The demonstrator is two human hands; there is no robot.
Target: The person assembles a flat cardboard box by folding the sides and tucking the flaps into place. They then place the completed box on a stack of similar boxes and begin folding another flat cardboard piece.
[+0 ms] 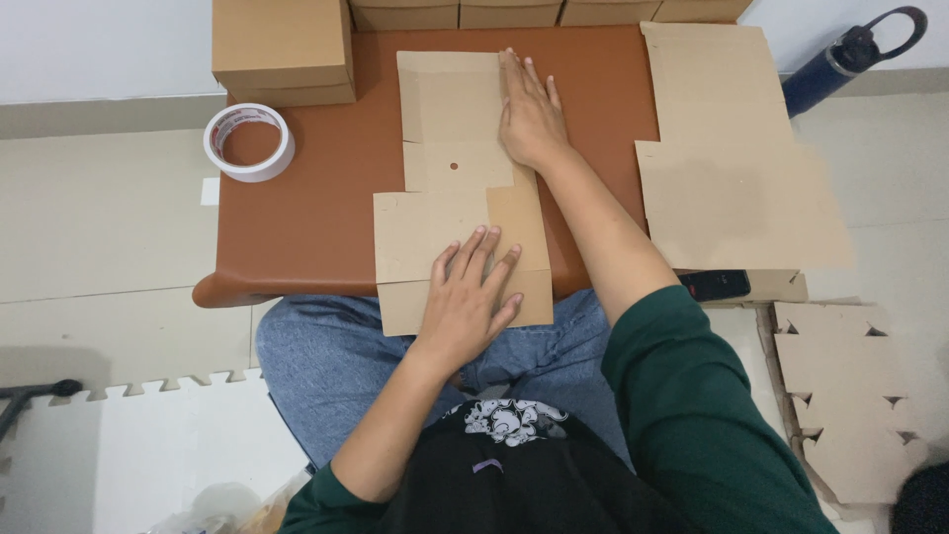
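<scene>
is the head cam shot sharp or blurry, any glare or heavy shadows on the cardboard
Head view: sharp overall, no motion blur on the left hand or right hand; lighting soft and even, with only faint shadows along the hands on the flat cardboard sheet; a mild sheen, no hard glare, on the brown tabletop; slight wide-angle bending towards the frame edges.
</scene>
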